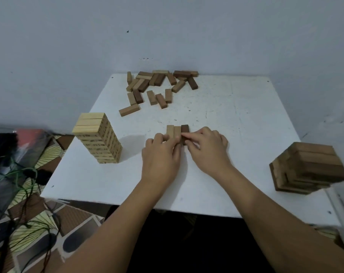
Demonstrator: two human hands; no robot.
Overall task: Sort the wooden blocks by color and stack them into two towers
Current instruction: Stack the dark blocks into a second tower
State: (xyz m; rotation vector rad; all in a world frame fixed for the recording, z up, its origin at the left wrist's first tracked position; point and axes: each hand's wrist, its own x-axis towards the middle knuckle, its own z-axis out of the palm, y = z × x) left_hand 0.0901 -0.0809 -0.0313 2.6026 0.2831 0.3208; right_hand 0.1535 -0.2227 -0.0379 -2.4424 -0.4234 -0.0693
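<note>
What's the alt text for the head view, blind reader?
Both hands, left hand and right hand, grip three side-by-side blocks mid-table. Light tower stands left, dark tower right, loose pile behind.

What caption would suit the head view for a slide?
Both hands hold three blocks between light tower and dark tower.
</note>
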